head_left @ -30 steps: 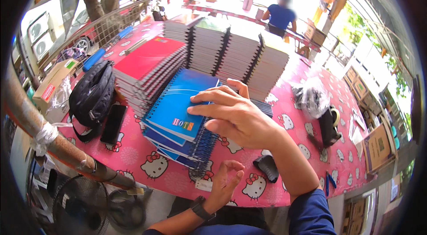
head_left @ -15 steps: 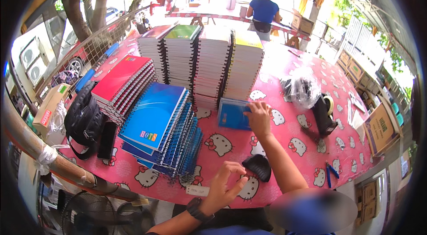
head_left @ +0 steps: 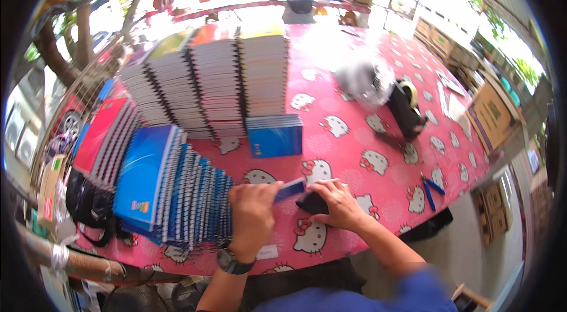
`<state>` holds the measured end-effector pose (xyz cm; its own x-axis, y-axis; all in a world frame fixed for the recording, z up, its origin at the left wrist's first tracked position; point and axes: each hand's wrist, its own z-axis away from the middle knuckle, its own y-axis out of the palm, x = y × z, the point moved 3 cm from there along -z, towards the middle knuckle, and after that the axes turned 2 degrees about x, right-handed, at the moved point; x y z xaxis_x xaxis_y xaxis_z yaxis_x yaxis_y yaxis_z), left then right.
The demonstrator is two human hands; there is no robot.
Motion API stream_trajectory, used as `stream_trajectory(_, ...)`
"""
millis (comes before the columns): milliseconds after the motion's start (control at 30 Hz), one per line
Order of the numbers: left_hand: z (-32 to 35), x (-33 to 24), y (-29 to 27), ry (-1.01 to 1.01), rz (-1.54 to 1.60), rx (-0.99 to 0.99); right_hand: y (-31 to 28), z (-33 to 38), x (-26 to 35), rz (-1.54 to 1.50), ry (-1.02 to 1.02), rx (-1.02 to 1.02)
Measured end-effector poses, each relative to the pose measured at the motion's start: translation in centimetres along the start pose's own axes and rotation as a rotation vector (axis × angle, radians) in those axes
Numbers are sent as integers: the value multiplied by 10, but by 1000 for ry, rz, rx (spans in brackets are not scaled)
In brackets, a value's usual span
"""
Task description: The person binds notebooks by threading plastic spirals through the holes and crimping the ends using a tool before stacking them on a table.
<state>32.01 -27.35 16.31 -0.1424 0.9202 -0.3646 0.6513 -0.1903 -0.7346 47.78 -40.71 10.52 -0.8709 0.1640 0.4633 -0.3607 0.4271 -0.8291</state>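
My left hand [head_left: 253, 216], with a wristwatch, grips a small dark-blue flat object [head_left: 290, 189] just above the pink patterned table [head_left: 354, 152]. Close to its right, my right hand [head_left: 336, 204] is closed over a small black device [head_left: 311, 202] resting on the table. A short pile of blue notebooks [head_left: 275, 135] lies just beyond both hands. Left of my left hand a slanted stack of blue spiral notebooks [head_left: 168, 185] leans sideways.
Tall stacks of spiral notebooks [head_left: 218, 81] stand at the back, red ones [head_left: 103, 135] at the left. A black bag [head_left: 88, 205] sits at the left edge. A tape dispenser [head_left: 407, 108], a plastic bag [head_left: 363, 78] and blue pens [head_left: 434, 188] lie right. A person sits beyond the table.
My right hand came back from the blue pile near the tall stacks to the black device at the front. My left hand rose and now holds the dark-blue object.
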Motion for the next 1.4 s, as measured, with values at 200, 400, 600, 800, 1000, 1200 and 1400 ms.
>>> stream_trajectory(200, 12, -15, 23, 118, 8, 103, -12, 2, -47, -261, 139, -278)
stream_trajectory(400, 22, -16, 41, 125, 94, 140, -89, 5, -184, 473, 395, -536)
stream_trajectory(600, 17, -23, 41, 103, -3, 86, -88, 11, -214, 637, 407, -350)
stream_trajectory(800, 19, -17, 48, 60, 151, 97, -90, 6, -209, 710, 324, -323)
stream_trajectory(1000, 24, -26, 47, 89, 105, 124, -118, 10, -141, 605, 215, -575)
stream_trajectory(1200, 27, -20, 49, 47, 121, 120, -31, 13, -14, -145, 272, -404)
stream_trajectory(1400, 25, -23, 49, 88, 65, 67, 4, 10, 22, -28, 189, -380)
